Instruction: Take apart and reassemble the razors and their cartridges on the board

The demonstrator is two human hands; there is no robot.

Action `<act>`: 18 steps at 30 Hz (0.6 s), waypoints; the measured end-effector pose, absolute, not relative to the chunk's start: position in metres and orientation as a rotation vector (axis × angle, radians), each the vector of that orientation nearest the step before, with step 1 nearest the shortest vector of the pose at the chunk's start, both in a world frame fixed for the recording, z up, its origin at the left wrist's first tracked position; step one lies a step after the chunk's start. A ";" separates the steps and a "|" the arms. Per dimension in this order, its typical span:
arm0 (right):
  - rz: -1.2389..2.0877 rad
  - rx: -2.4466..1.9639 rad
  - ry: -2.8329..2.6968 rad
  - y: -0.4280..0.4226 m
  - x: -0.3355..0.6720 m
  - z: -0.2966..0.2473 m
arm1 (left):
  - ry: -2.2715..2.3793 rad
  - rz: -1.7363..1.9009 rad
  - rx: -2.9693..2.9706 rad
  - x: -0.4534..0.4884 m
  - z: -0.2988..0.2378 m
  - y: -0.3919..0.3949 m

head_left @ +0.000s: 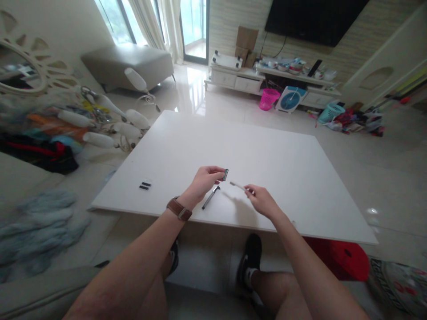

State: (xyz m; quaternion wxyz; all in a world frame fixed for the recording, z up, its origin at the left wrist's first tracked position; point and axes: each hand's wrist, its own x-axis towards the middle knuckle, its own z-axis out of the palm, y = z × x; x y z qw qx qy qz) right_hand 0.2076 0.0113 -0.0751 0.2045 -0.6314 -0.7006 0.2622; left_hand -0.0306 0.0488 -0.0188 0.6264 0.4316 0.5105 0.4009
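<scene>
My left hand [207,178], with a brown watch strap on its wrist, pinches a small dark razor cartridge [226,174] with a greenish face, held a little above the white table [267,155]. In my right hand [260,199] is a thin pale toothbrush [237,185], its bristled end pointing left toward the cartridge but apart from it. Below and between the hands lies a slim grey razor handle [211,198] on the tabletop, slanting with its head end up and right. Two small black strips [144,186], possibly cartridges, lie at the table's left.
A branching lamp [126,118] with white shades stands by the table's left edge. Under the right front edge is a red stool [343,258]. Beyond the table are a pink basket [268,98], a box fan [291,98] and a low TV cabinet [230,79].
</scene>
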 end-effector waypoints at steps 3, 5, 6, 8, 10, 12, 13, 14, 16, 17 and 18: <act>0.785 -1.868 -2.260 0.010 0.202 -0.091 | 1.196 0.929 0.987 -0.028 -0.021 0.049; 0.741 -1.893 -2.302 0.009 0.197 -0.097 | 1.195 0.929 0.990 -0.027 -0.022 0.049; 0.728 -1.891 -2.310 0.009 0.194 -0.098 | 1.193 0.927 0.991 -0.027 -0.022 0.049; 0.729 -1.881 -2.316 0.009 0.188 -0.101 | 1.190 0.924 0.988 -0.026 -0.022 0.049; 0.759 -1.868 -2.317 0.009 0.182 -0.104 | 1.197 0.921 0.980 -0.027 -0.021 0.049; 0.779 -1.857 -2.301 0.009 0.174 -0.108 | 1.205 0.919 0.978 -0.028 -0.021 0.049; 0.786 -1.854 -2.288 0.009 0.171 -0.110 | 1.206 0.920 0.979 -0.028 -0.021 0.049; 0.803 -1.849 -2.277 0.008 0.167 -0.111 | 1.206 0.922 0.980 -0.029 -0.020 0.048; 0.892 -1.806 -2.277 0.007 0.162 -0.110 | 1.200 0.927 0.980 -0.030 -0.020 0.048; 0.979 -1.763 -2.298 0.005 0.161 -0.109 | 1.199 0.932 0.977 -0.031 -0.019 0.048; 1.099 -1.696 -2.344 0.004 0.160 -0.107 | 1.199 0.935 0.972 -0.031 -0.019 0.048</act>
